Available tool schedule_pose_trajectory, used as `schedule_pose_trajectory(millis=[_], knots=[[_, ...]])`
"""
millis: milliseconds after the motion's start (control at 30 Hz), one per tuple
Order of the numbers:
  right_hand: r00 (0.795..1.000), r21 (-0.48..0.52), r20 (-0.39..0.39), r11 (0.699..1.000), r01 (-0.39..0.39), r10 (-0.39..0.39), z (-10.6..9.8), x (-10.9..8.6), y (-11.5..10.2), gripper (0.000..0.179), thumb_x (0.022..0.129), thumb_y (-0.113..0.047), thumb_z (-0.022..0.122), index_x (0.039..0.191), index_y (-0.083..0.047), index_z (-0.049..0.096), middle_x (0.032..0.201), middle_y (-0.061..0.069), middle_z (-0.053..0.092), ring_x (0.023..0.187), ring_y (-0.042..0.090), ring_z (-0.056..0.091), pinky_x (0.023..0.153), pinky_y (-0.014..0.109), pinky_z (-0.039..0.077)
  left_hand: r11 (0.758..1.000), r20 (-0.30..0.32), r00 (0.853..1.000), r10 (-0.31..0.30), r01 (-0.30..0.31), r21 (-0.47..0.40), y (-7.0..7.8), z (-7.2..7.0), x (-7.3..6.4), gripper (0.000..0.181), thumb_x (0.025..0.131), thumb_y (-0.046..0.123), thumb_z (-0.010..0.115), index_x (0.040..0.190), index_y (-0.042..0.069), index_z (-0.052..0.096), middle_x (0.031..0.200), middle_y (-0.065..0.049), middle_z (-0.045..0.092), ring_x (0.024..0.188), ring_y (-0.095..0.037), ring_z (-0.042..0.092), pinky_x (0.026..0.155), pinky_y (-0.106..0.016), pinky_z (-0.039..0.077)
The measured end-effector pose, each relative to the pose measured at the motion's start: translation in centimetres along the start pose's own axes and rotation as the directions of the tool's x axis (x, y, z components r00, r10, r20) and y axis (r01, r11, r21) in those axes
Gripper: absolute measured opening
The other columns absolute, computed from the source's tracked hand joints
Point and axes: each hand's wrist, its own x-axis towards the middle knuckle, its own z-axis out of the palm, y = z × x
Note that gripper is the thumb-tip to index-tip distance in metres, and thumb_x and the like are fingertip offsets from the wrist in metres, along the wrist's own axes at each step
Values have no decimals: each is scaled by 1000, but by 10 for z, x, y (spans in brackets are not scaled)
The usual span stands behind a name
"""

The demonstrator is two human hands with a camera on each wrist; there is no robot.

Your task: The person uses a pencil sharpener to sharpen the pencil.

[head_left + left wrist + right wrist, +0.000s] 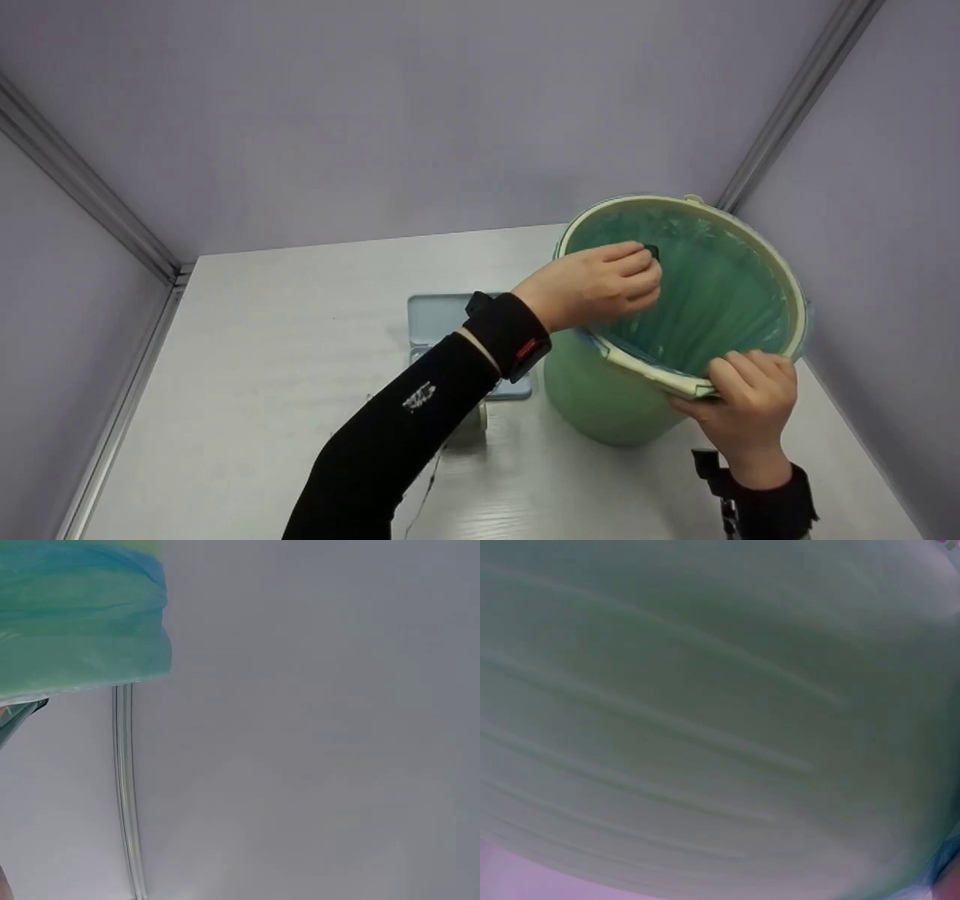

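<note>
A pale green bin point(615, 405) with a green-blue plastic liner point(697, 285) inside stands on the right of the table, its mouth facing the head camera. My left hand point(600, 289) reaches over the bin's left rim, fingers curled, pinching a small black item point(652, 251) mostly hidden by the fingers; I cannot tell its kind. My right hand point(750, 397) grips the front right of the rim point(660, 379), fingers over the edge and thumb beneath. The bin's ribbed side point(667, 727) fills the right wrist view. In the left wrist view, the overhanging liner point(82, 630) appears at upper left.
An open light blue case point(439, 319) lies on the white table point(262, 360), partly behind my left arm. Below it, a rounded pale object point(472, 426) shows past the sleeve, near a thin cord point(427, 491). Grey walls point(375, 127) surround the table.
</note>
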Motion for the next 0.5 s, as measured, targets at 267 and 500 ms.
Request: schedule_pose_trajectory(millis=[267, 500], knots=[[1000, 21, -5, 1000, -3, 4, 2, 3, -1, 77, 82, -78, 51, 55, -10, 26, 51, 4, 21, 48, 24, 19, 61, 38, 19, 1000, -14, 1000, -23, 23, 10, -1, 0, -2, 51, 106, -3, 20, 126, 23, 60, 127, 6, 61, 120, -11, 59, 109, -24, 43], [1000, 36, -6, 999, 0, 0, 5, 4, 1, 76, 81, -77, 51, 56, -10, 26, 51, 3, 21, 50, 23, 18, 61, 37, 18, 311, 406, 727, -553, 633, -709, 2, -10, -16, 42, 93, 19, 69, 132, 9, 56, 128, -6, 62, 122, -20, 59, 107, -28, 45]])
